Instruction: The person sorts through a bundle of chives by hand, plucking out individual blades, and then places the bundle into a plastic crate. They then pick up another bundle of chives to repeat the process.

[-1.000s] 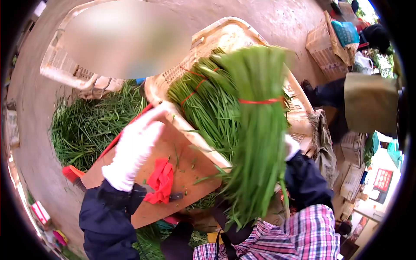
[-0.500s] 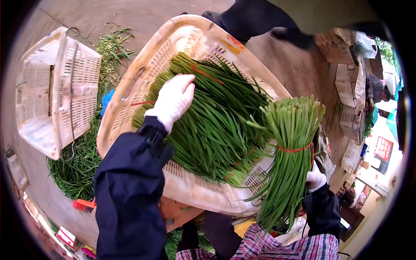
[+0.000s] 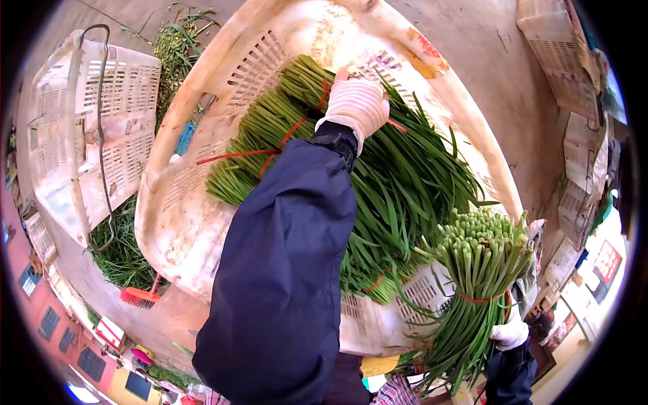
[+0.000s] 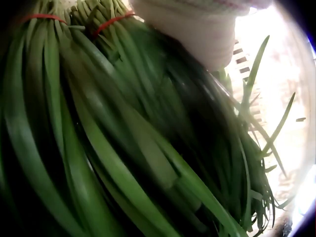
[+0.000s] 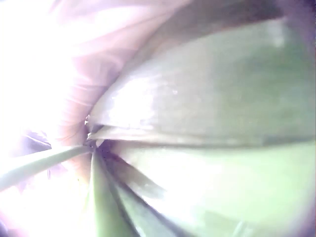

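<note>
Tied bundles of garlic chives [image 3: 412, 182], with flat dark leaves and pale cut stalks, lie side by side in a large whitish plastic basket [image 3: 182, 250]. My left hand [image 3: 358, 104], in a white glove, lies over the stalk end of the farthest bundle beside its red tie. Its fingers are mostly hidden; I cannot tell whether they grip. The glove [image 4: 197, 34] also shows at the top of the left wrist view. At the lower right my gloved right hand [image 3: 511, 333] grips another bundle of garlic chives [image 3: 482, 297], red-banded and held upright, stalk ends up.
A second white crate [image 3: 121, 115] with a wire handle stands at the left. Loose green leaves [image 3: 125, 260] lie in a heap beside it. A red brush [image 3: 140, 295] is near the basket's lower left. More crates [image 3: 563, 61] line the right side.
My left hand has moved from over the board into the basket, then right to the farthest bundle. The right hand's bundle has swung from mid-view to the lower right. A passing person has left view.
</note>
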